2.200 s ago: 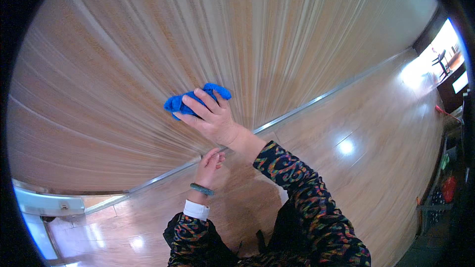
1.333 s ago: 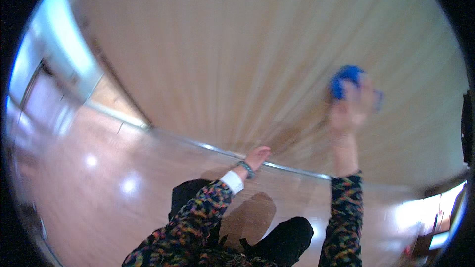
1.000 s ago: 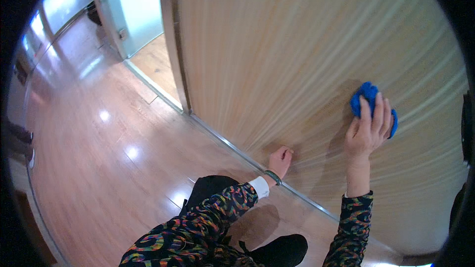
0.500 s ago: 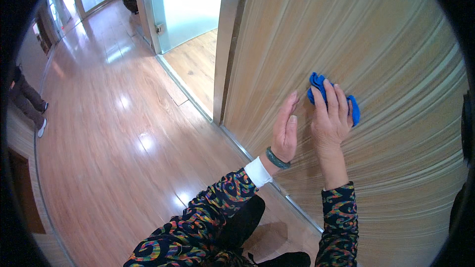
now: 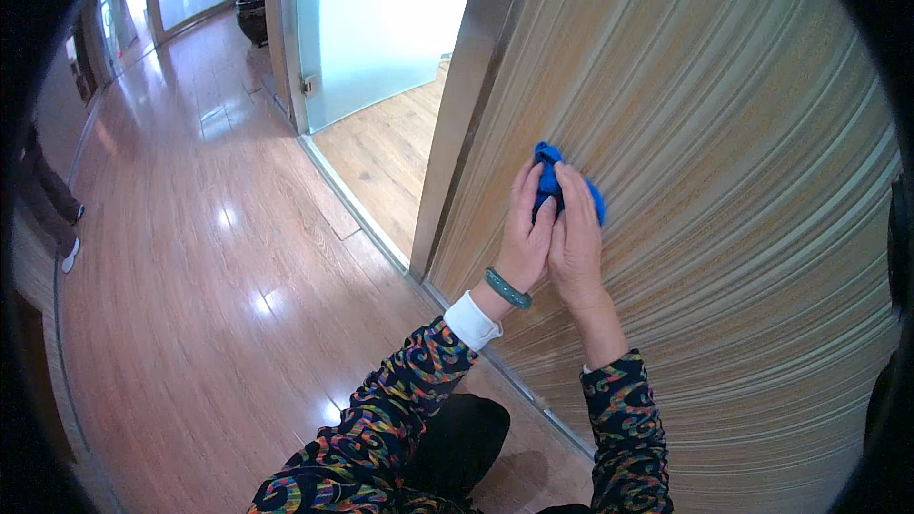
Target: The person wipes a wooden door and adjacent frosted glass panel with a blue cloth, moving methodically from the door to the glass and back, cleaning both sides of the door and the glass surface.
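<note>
A crumpled blue cloth is against the striped beige-and-brown wall panel. My right hand is closed over the cloth's right part, with a fold of blue sticking out past the fingers. My left hand, wearing a dark green bangle at the wrist, is up against the right hand, its fingers curled at the cloth's left side. The two thumbs lie close together in front. Part of the cloth is hidden beneath both hands.
Left of the panel stands a metal door frame, then an open doorway with a frosted glass door. A glossy wood floor runs along the corridor. Another person's legs show at far left; a dark pot stands farther back.
My right hand and the cloth have moved left along the panel, toward the door frame. My left hand, apart from the cloth before, has come in against it and the right hand.
</note>
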`<state>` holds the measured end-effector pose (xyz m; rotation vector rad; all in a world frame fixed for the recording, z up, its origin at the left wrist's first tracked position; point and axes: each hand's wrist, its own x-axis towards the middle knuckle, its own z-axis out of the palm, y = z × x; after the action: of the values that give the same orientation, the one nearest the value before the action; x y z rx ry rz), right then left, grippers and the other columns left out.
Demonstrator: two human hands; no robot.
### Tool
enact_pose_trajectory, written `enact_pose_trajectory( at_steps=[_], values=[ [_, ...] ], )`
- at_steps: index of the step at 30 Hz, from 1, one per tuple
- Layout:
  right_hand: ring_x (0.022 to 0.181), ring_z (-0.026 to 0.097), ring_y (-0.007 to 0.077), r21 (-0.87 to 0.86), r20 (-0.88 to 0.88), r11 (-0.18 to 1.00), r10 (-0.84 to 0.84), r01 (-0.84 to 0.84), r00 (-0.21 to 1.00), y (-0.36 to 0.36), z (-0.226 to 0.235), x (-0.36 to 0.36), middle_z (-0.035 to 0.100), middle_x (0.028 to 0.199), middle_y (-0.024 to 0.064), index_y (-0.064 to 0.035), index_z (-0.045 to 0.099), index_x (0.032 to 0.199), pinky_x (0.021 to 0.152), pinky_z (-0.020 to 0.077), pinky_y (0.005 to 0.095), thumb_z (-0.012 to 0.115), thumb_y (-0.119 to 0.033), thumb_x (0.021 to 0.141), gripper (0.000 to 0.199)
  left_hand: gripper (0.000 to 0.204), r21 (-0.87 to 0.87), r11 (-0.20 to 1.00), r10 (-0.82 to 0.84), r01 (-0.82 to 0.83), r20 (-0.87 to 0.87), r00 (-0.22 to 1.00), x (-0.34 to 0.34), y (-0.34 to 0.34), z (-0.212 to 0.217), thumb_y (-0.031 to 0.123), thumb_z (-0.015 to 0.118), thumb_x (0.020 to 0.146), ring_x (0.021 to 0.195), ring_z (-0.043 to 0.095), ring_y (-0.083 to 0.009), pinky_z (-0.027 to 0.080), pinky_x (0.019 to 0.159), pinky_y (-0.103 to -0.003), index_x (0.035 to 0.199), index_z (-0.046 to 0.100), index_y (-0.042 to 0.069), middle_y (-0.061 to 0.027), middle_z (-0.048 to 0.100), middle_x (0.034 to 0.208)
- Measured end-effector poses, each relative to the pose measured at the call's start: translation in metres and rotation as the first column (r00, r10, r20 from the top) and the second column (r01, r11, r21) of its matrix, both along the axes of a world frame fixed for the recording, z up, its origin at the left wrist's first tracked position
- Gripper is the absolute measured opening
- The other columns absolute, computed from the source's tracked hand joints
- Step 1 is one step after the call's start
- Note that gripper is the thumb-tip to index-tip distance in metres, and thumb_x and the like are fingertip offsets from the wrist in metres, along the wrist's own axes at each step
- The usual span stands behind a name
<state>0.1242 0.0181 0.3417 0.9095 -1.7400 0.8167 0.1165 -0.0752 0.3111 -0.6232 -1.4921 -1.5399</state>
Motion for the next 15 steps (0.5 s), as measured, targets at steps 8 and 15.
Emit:
enact_pose_trajectory(
  at_steps=[8, 15],
  values=[
    [0.121, 0.053, 0.0324, 0.055, -0.105, 0.998, 0.046, -0.041, 0.993, 0.046, 0.036, 0.059, 0.061, 0.122, 0.0133, -0.0058, 0.061, 0.118, 0.104, 0.0404, 0.0419, 0.056, 0.006, 0.081, 0.039, 0.038, 0.032, 0.907, 0.415, -0.421, -0.239, 0.878, 0.037, -0.029, 0.038, -0.002, 0.055, 0.084, 0.114, 0.053, -0.0334, 0.044, 0.099, -0.039, 0.122, 0.055, 0.003, -0.0152, 0.057, 0.117],
    [0.114, 0.057, 0.0244, 0.182, -0.333, 0.940, -0.218, 0.289, 0.917, 0.051, -0.015, 0.029, 0.063, 0.118, 0.0034, -0.0135, 0.064, 0.113, 0.101, 0.0392, 0.0420, 0.063, -0.002, 0.075, 0.039, 0.046, -0.061, 0.719, 0.670, -0.693, -0.208, 0.713, -0.029, -0.074, 0.048, 0.017, 0.048, 0.096, 0.133, 0.039, -0.0399, 0.031, 0.109, -0.047, 0.140, 0.043, 0.003, -0.0263, 0.038, 0.146]
  ],
)
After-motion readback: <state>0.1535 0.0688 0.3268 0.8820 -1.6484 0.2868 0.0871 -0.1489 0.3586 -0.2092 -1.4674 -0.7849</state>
